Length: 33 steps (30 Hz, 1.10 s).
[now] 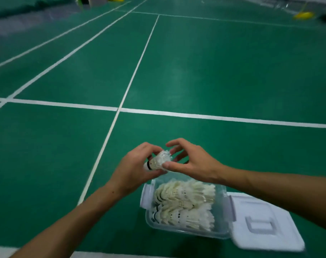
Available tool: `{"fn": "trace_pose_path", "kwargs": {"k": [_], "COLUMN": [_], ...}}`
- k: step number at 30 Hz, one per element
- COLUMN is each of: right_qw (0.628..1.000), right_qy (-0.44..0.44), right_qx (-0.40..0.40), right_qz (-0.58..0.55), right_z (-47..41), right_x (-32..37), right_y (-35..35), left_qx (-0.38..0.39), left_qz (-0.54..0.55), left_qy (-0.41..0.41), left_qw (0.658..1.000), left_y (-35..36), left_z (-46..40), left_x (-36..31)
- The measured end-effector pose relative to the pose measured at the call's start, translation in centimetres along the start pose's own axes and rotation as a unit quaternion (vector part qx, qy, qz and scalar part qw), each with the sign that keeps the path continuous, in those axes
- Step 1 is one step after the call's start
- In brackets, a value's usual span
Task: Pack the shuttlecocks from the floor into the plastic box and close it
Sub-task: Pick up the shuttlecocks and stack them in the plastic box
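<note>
Both hands are meeting above the far edge of the box (184, 232), sharing one shuttlecock (158, 162). The left hand (135, 169) is curling its fingers (149, 148) round the cork end, the black-banded cork showing just inside the thumb. The right hand (191, 162) is pinching the frayed feather end, its thumb pressing the skirt from below while its index finger is arching over the top and the other fingers are lying loosely spread behind the feathers. The shuttlecock is lying roughly level between the two sets of fingertips, cork toward the left hand, feathers toward the right.

Directly below the fingers and nearer the person, the clear box is standing open on the green floor (214, 71), holding rows of white shuttlecocks (184, 202) stacked on their sides, feathers pointing right. A white latch is hanging at the box's left end, under the left wrist. The lid (266, 222) is lying flat against the box's right side, beneath the right forearm, its handle recess facing up.

White lines (128, 86) are crossing the floor beyond the fingertips. Far past them, two yellow objects (303, 15) are sitting blurred near the top edge.
</note>
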State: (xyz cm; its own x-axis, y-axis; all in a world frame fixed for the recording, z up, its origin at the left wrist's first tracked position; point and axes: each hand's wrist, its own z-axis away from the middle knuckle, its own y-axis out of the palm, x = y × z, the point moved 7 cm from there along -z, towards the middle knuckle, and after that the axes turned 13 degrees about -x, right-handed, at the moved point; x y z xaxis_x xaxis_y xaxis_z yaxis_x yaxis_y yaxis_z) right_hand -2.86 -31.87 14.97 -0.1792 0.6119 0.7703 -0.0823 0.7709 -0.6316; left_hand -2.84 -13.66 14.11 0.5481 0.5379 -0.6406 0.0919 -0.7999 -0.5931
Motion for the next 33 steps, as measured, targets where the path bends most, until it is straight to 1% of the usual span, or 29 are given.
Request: {"fn": "trace_pose_path", "kwargs": {"k": [4,7,10,11,13,15,17,20,28,33], "right_qw": [0.993,0.979,0.963,0.955,0.94,0.934,0.93,0.938,0.968,0.971], "right_qy": [0.051,0.089,0.132,0.145,0.167,0.181,0.188,0.182,0.148,0.16], "right_qx": [-0.093,-0.151,-0.19,-0.204,-0.233,-0.255,-0.277,-0.269,-0.205,-0.174], "right_qz": [-0.057,-0.1,-0.142,-0.16,-0.183,-0.172,-0.151,-0.119,-0.006,0.019], "right_z": [4.9,7.3,9.3,9.9,11.2,12.7,13.9,14.4,12.7,11.9], "right_x": [-5.0,-8.9,-12.6,-13.7,-15.8,-17.3,-18.3,-18.2,-16.7,-17.2], "right_y": [-4.8,-5.7,-5.4,-5.5,-5.9,-6.6,-7.4,-7.2,-1.8,-1.0], "left_qx": [0.026,0.049,0.088,0.101,0.12,0.151,0.179,0.175,0.144,0.147], "left_qz": [0.024,0.037,0.06,0.05,-0.002,-0.053,-0.076,-0.067,-0.075,-0.106], "left_qy": [0.033,0.045,0.031,0.035,0.057,0.062,0.06,0.058,0.036,0.025], "left_qw": [0.999,0.997,0.994,0.993,0.991,0.985,0.979,0.98,0.986,0.983], "left_y": [6.9,11.1,14.0,14.6,15.5,16.3,17.2,17.8,16.9,17.3], "left_z": [-1.3,-0.8,0.1,0.4,1.2,2.4,3.6,4.4,4.1,4.3], "left_x": [-4.4,-5.6,-5.6,-5.3,-4.3,-2.8,-1.9,-1.8,-1.8,-1.1]}}
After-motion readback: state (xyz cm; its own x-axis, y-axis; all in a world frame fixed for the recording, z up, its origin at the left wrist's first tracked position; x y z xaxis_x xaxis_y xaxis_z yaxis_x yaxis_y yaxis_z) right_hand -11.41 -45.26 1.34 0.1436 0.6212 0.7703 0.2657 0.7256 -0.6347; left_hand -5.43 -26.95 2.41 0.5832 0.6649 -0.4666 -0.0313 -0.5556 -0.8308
